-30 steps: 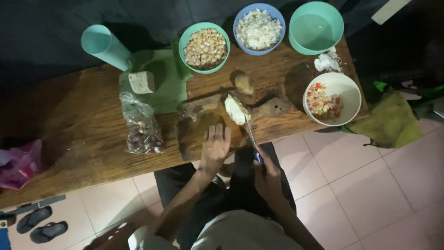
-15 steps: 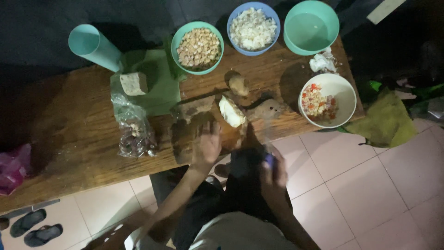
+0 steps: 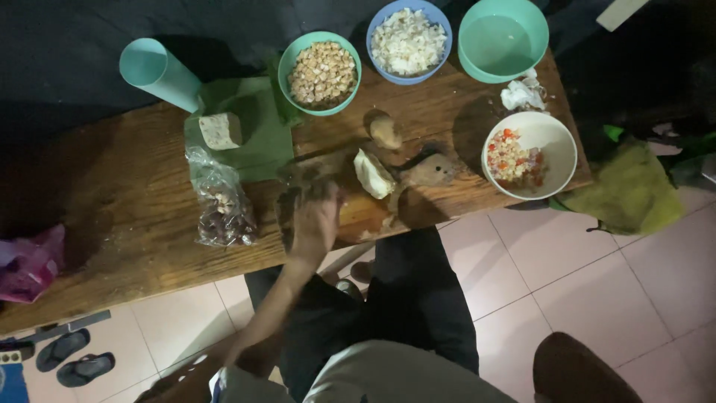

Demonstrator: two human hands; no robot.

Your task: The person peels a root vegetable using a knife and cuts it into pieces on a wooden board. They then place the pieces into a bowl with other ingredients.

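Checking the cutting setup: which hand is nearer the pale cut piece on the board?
Left. The left hand rests on the cutting board, just left of the pale cut piece. The right hand is out of view.

1. The right hand and the knife it held over the table edge are gone from view; only a blurred brown elbow or forearm [image 3: 585,373] shows at the bottom right corner.
2. The left hand [image 3: 315,218] has slid up and leftward across the cutting board [image 3: 358,213]; it now lies further onto the board, blurred, fingers toward the dark chunk [image 3: 309,174].
3. The knife tip no longer touches the pale cut piece [image 3: 372,174], which now lies alone on the board.
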